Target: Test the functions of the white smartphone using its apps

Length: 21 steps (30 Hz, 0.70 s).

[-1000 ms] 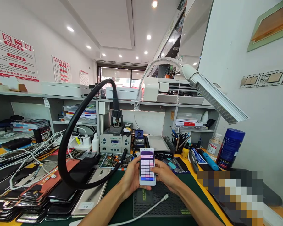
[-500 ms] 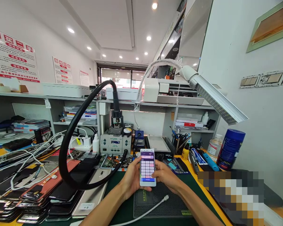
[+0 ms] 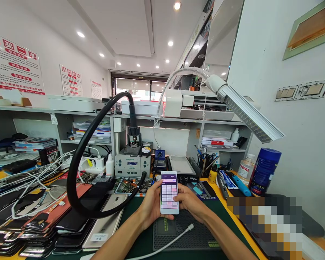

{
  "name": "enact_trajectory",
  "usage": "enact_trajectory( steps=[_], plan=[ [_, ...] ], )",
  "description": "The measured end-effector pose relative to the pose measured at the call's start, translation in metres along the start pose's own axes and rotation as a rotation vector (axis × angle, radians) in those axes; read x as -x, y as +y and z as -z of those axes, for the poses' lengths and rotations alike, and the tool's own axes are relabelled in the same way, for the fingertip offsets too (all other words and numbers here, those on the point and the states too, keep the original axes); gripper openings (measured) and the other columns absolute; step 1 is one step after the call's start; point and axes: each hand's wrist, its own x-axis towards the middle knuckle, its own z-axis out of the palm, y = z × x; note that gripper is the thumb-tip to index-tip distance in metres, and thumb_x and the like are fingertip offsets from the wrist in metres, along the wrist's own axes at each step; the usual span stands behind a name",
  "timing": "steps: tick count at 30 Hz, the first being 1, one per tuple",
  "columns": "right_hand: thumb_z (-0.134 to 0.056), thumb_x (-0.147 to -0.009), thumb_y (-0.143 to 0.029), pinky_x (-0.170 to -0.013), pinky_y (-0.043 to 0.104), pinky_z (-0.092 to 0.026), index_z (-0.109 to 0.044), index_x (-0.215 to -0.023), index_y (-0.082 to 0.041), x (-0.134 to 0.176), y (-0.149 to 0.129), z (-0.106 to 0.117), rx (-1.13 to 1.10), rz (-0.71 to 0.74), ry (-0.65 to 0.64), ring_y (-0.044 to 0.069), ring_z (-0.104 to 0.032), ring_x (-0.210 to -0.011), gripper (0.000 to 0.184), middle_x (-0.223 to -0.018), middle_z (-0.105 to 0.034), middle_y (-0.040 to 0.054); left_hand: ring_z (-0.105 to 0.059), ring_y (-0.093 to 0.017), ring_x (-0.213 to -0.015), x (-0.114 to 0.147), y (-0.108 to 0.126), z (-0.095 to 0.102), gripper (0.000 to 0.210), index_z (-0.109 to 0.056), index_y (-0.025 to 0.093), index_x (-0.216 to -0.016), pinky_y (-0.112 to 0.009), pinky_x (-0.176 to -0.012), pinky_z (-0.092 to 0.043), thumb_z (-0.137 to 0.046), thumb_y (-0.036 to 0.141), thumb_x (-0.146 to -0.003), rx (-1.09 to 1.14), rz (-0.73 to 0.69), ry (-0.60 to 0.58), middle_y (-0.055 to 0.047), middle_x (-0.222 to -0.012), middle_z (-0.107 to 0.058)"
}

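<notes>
A white smartphone [image 3: 169, 193] with a lit screen of purple bars and pale tiles is held upright above the dark mat. My left hand [image 3: 151, 204] wraps its left side, fingers behind and thumb along the edge. On the right side, my right hand [image 3: 189, 200] also grips the phone, its thumb over the lower right of the screen. Whether that thumb touches the glass I cannot tell. Below the phone, a white cable [image 3: 176, 240] lies across the black textured pad [image 3: 203, 231], its plug end loose.
Stacked phones and phone parts [image 3: 38, 220] crowd the left. A black hose [image 3: 78, 159] loops from the hot-air station [image 3: 132, 165]. Tools [image 3: 207, 159], a clear bottle [image 3: 246, 168] and a blue canister [image 3: 267, 169] stand right, under a lamp [image 3: 254, 112].
My right thumb has shifted slightly up the screen. The purple bar at the screen's bottom has given way to pale tiles. Both hands keep their grip on the phone.
</notes>
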Motion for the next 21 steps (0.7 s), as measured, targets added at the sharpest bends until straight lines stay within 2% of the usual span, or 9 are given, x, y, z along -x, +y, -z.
enact_trajectory(
  steps=[5,12,21],
  plan=[
    [-0.055,-0.069,-0.017,-0.078,0.039,-0.052,-0.058,-0.123,-0.02,0.0001,-0.0013,-0.002,-0.024,-0.028,0.032,0.028,-0.064,-0.103,0.054,-0.116,-0.069,0.0094,-0.068,-0.033,-0.089,-0.0004,-0.0022,0.0027,0.067,-0.057,0.014,-0.126,-0.04,-0.055,-0.058,-0.052,0.065,-0.084,-0.004,-0.003,0.008,-0.018,-0.109,-0.067],
    [-0.055,-0.071,-0.021,-0.079,0.04,-0.051,-0.059,-0.122,-0.019,0.0016,-0.0032,-0.0039,-0.033,-0.044,0.052,0.03,-0.064,-0.105,0.051,-0.117,-0.07,0.0106,-0.068,-0.034,-0.09,-0.0006,-0.0023,0.0022,0.068,-0.054,0.015,-0.131,-0.04,-0.055,-0.058,-0.052,0.065,-0.084,0.006,-0.01,0.003,-0.017,-0.108,-0.067],
    [-0.054,-0.064,-0.014,-0.074,0.036,-0.05,-0.058,-0.121,-0.018,0.0012,-0.002,-0.0037,-0.006,-0.023,0.039,0.028,-0.064,-0.101,0.057,-0.112,-0.07,0.0089,-0.068,-0.032,-0.087,-0.0011,-0.0019,0.0027,0.067,-0.056,0.013,-0.129,-0.04,-0.056,-0.058,-0.051,0.064,-0.085,0.01,-0.01,-0.014,-0.018,-0.109,-0.067]
  ],
)
